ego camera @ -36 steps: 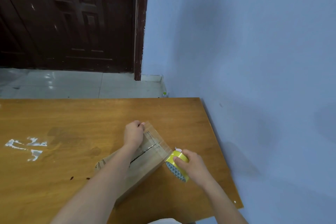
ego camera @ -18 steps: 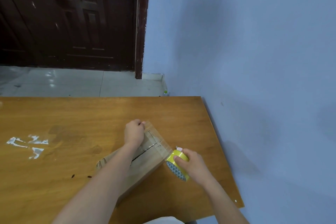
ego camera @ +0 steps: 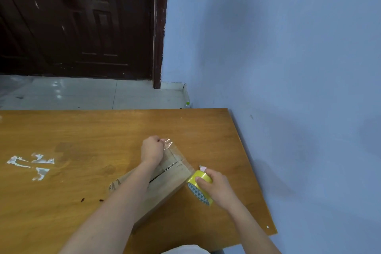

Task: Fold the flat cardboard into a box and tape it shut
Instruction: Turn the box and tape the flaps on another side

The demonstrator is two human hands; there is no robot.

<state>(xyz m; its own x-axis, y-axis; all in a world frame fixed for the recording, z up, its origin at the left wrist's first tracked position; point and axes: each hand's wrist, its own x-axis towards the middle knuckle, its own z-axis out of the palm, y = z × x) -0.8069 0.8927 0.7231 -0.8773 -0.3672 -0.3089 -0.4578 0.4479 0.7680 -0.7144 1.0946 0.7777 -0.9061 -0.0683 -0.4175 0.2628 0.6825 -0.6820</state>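
Cardboard box (ego camera: 165,183) lies on its side near the right end of the bench (ego camera: 61,130), its flapped end turned away from the person, and the taping is on; left hand (ego camera: 152,150) is clenched at the far corner of that end, pinching the loose start of a clear tape strip (ego camera: 175,153) against the card; right hand (ego camera: 216,183) is wrapped round the yellow tape roll (ego camera: 201,186) at the near right corner of the box, thumb on the rim, the strip stretched between the two hands across the end flaps; risks from here, as I read it: that free corner of tape by the left knuckles stands up off the card, so a hard pull from the roll could peel the start loose; the dark gap between the flaps looks not quite closed, so the tape may bridge an open seam and wrinkle; the roll sits fairly close to the right edge of the bench, and a slip could send it off; against the earlier pictures almost nothing has shifted; both hands hold the same spots, the box has not turned, and the roll has hardly advanced.
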